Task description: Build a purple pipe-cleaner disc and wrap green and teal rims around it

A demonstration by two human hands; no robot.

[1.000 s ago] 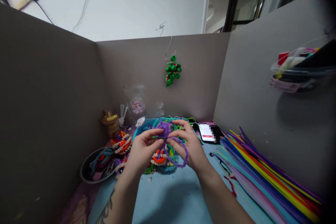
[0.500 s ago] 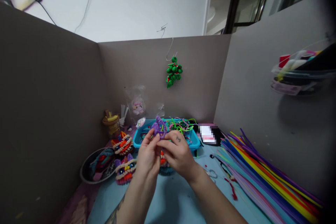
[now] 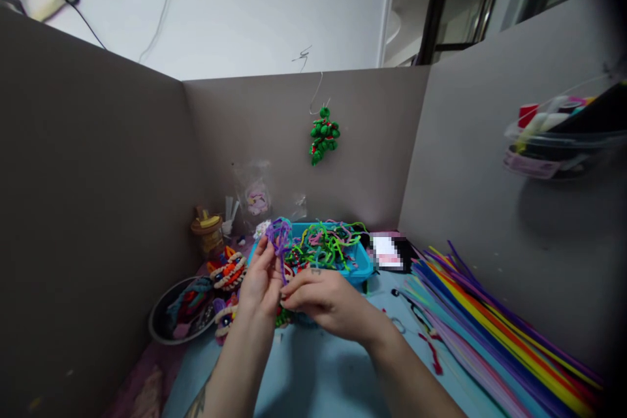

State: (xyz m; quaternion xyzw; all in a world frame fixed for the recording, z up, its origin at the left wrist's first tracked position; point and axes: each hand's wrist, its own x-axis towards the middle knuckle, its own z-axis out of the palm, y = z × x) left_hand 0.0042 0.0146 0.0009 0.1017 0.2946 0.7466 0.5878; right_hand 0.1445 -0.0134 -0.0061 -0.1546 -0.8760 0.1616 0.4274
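Observation:
Bent purple pipe cleaners (image 3: 279, 235) form a loopy shape above the near left of the blue basket. My left hand (image 3: 260, 279) holds this shape between thumb and fingers. From it a purple strand hangs down, and my right hand (image 3: 330, 300) is closed in a pinch at its lower end. Behind the hands, the blue basket (image 3: 366, 268) holds tangled green, pink and purple pipe cleaner pieces. Left of my left hand sit an orange and cream pipe cleaner figure (image 3: 231, 271) and a second figure (image 3: 225, 321), partly hidden by my wrist.
A metal bowl (image 3: 166, 338) stands at left, beside a lidded jar (image 3: 208, 235). Long coloured pipe cleaners (image 3: 494, 320) lie along the right, near scissors (image 3: 398, 324) and a phone-like device (image 3: 389, 251). A green ornament (image 3: 324, 136) hangs on the back panel.
My left hand has moved left with the purple pipe cleaners. My right hand has slid down and away from the loops, and a strand now stretches between the hands.

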